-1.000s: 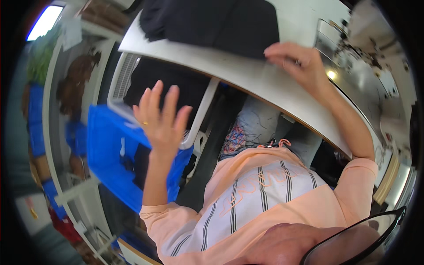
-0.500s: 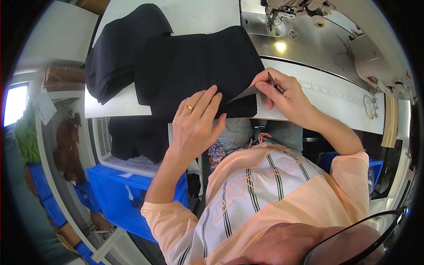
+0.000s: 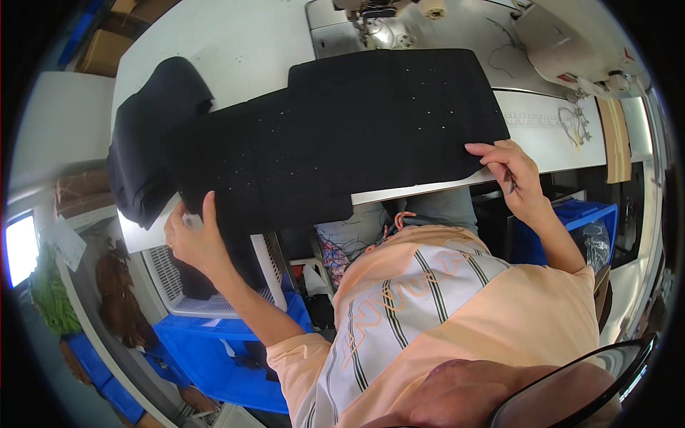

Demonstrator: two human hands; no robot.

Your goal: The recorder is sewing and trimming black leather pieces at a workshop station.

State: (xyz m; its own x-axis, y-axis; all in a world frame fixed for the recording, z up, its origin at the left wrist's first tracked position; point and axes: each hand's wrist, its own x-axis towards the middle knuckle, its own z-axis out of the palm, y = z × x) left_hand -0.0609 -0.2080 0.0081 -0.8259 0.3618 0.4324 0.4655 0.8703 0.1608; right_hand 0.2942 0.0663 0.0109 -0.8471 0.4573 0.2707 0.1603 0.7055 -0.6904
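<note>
A black cloth panel lies spread across the white table, speckled with small pale dots. My right hand pinches its near right edge between thumb and index finger. Tucked in that hand's curled fingers is a small dark metal tool; its kind is hard to make out. By the cloth's left end is my left hand, thumb and fingers apart, the thumb on the cloth's lower edge. A folded heap of black cloth rests just beyond it, partly under the panel's left end.
A sewing machine stands at the back right, its metal bed bordering the cloth. Below the table's left front edge are a white plastic basket holding black cloth and a blue crate. Another blue bin is at the right.
The upper cloth, lifted at its near corner before, now lies spread farther right. My left hand has slid left off the cloth's middle, and my right hand has moved right. The view has shifted.
</note>
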